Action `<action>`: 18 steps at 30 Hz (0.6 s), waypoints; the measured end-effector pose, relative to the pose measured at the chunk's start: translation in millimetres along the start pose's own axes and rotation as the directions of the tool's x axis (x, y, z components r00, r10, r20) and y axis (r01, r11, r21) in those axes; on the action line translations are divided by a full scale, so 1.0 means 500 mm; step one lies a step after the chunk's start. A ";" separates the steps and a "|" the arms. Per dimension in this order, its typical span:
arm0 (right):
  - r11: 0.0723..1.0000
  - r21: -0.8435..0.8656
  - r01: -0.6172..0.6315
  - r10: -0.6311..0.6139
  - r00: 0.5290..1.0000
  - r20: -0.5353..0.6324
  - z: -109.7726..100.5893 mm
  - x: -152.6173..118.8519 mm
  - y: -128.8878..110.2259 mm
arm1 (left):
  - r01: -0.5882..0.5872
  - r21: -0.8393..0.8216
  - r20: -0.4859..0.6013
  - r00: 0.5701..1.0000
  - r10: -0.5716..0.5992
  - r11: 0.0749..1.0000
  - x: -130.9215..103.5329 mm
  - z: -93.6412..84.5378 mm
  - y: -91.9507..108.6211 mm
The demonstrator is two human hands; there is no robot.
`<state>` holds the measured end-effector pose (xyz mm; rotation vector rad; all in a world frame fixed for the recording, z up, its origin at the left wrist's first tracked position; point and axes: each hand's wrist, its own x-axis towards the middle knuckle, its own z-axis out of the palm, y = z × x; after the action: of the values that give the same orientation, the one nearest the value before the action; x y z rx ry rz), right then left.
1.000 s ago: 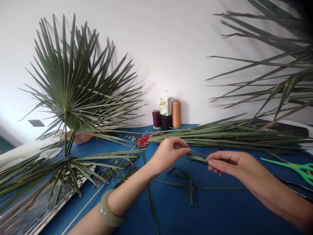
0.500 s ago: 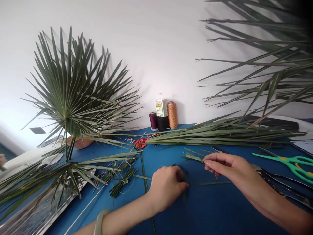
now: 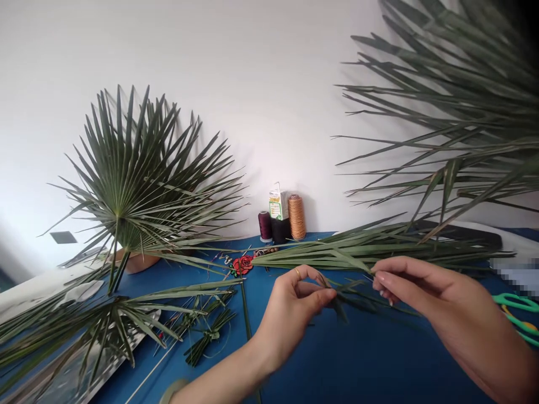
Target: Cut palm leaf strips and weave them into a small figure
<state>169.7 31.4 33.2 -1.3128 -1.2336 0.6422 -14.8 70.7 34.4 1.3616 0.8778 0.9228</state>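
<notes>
My left hand [image 3: 295, 314] is raised over the blue table, thumb and index finger pinched on a small woven piece of green leaf [image 3: 340, 307], which is blurred. My right hand [image 3: 425, 297] is just to the right, its fingertips closed on the end of a thin leaf strip. Loose green strips stretch between the two hands. Behind them lies a long bundle of cut palm strips [image 3: 328, 249]. A small tied leaf bundle [image 3: 208, 336] rests to the left of my left hand.
Large palm fans [image 3: 122, 191] stand at the left, and more fronds [image 3: 471, 101] reach in from the right. Thread spools [image 3: 297, 217], a small carton [image 3: 278, 205] and a red rose patch [image 3: 242, 265] are at the back. Green scissors [image 3: 517, 303] lie at the right edge.
My left hand has risen and turned, showing the leaf piece at its fingertips. My right hand has shifted right. The view has tilted upward, so the table things sit lower.
</notes>
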 end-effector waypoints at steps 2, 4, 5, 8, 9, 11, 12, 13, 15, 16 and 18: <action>1.000 -0.014 0.027 -0.028 0.998 -0.052 -0.008 0.001 -0.012 | 0.016 -0.047 0.026 1.000 -0.014 0.999 0.002 0.003 0.001; 0.998 -0.036 0.048 -0.051 0.994 -0.093 -0.016 0.003 -0.021 | 0.033 -0.101 0.060 0.998 -0.027 0.994 0.005 0.006 0.001; 0.997 -0.049 0.056 -0.061 0.992 -0.110 -0.019 0.005 -0.024 | 0.041 -0.126 0.076 0.997 -0.031 0.991 0.006 0.007 0.001; 0.994 -0.080 0.069 -0.080 0.986 -0.145 -0.028 0.008 -0.028 | 0.046 -0.179 0.098 0.995 -0.028 0.983 0.010 0.010 0.001; 0.994 -0.087 0.066 -0.078 0.987 -0.143 -0.029 0.008 -0.029 | 0.036 -0.189 0.093 0.995 -0.018 0.981 0.011 0.012 0.002; 0.993 -0.103 0.064 -0.075 0.991 -0.107 -0.030 0.005 -0.030 | 0.031 -0.199 0.088 0.996 -0.014 0.979 0.012 0.014 0.004; 0.991 -0.114 0.075 -0.084 0.994 -0.072 -0.029 0.002 -0.031 | 0.043 -0.204 0.088 0.996 -0.025 0.978 0.011 0.015 0.005; 0.987 -0.127 0.097 -0.101 0.994 -0.028 -0.027 -0.002 -0.032 | 0.061 -0.209 0.093 0.995 -0.043 0.976 0.010 0.016 0.006; 0.976 -0.151 0.160 -0.149 0.986 0.081 -0.019 -0.011 -0.033 | 0.100 -0.234 0.110 0.991 -0.076 0.967 0.004 0.018 0.008; 0.969 -0.158 0.189 -0.168 0.976 0.135 -0.014 -0.016 -0.034 | 0.104 -0.254 0.112 0.991 -0.077 0.962 0.000 0.019 0.009; 0.961 -0.164 0.222 -0.186 0.960 0.209 -0.004 -0.022 -0.033 | 0.093 -0.297 0.122 0.991 -0.059 0.950 -0.009 0.021 0.011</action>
<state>163.9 17.2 46.0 -1.2740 -1.5972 0.5228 -7.3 62.6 40.3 1.0960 0.6675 0.8728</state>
